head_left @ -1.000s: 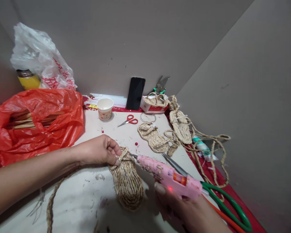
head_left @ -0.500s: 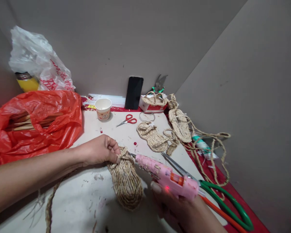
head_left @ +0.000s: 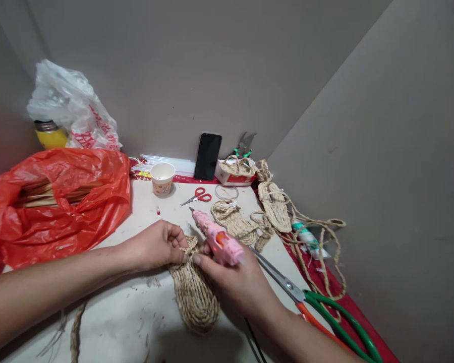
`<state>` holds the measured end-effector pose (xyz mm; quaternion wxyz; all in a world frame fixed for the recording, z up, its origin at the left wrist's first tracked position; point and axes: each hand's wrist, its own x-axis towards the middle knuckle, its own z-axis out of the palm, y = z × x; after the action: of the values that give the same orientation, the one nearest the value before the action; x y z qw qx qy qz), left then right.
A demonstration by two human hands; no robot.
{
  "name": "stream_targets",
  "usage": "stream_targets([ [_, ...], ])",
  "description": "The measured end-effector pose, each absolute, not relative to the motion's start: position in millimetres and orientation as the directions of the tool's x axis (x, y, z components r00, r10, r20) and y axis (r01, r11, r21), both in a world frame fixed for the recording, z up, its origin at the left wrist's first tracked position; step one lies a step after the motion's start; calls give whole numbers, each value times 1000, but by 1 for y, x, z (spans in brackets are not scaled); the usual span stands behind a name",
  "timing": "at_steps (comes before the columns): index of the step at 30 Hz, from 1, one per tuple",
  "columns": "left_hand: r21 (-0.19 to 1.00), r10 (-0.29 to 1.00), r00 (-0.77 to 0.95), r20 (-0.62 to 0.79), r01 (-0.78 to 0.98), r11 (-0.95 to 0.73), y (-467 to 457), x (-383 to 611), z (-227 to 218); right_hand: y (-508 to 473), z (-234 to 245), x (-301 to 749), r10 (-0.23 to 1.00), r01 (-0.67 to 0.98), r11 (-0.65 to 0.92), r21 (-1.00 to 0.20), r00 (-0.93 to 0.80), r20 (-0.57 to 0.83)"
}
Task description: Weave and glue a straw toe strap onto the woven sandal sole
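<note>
A small woven straw sandal (head_left: pixel 195 300), its sole made of coiled braid, lies on the white tabletop. My left hand (head_left: pixel 158 244) pinches its far end, fingers closed on the strap part. My right hand (head_left: pixel 240 277) is wrapped round a pink hot glue gun (head_left: pixel 206 225), whose nozzle points away over the table, clear of the straw. The right thumb and a fingertip meet at the sandal's strap, close to the left fingertips. Exactly what those fingertips press is hidden. A red light glows on the gun's side.
Large green-and-orange-handled scissors (head_left: pixel 287 285) lie to the right. Farther back are small red scissors (head_left: pixel 197 196), a paper cup (head_left: pixel 162 179), a phone (head_left: pixel 208 156) and another straw sandal (head_left: pixel 232 222). A red plastic bag (head_left: pixel 109 176) bulges at left. Loose braid (head_left: pixel 340 252) trails at right.
My right hand has moved up and left to the sandal's strap. The glue gun's nozzle has swung away from the straw and now points farther back. My left hand keeps its pinch.
</note>
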<state>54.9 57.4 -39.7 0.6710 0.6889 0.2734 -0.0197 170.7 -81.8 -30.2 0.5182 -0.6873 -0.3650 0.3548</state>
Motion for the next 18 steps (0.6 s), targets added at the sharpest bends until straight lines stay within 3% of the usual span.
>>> stream_targets([
  [6, 922, 346, 864, -366, 387, 12, 56, 53, -42, -76, -39, 167, 871, 318, -203, -926, 490, -22],
  [18, 926, 449, 835, -318, 374, -39, 44, 51, -41, -64, -39, 166, 894, 204, -221, -954, 432, -114],
])
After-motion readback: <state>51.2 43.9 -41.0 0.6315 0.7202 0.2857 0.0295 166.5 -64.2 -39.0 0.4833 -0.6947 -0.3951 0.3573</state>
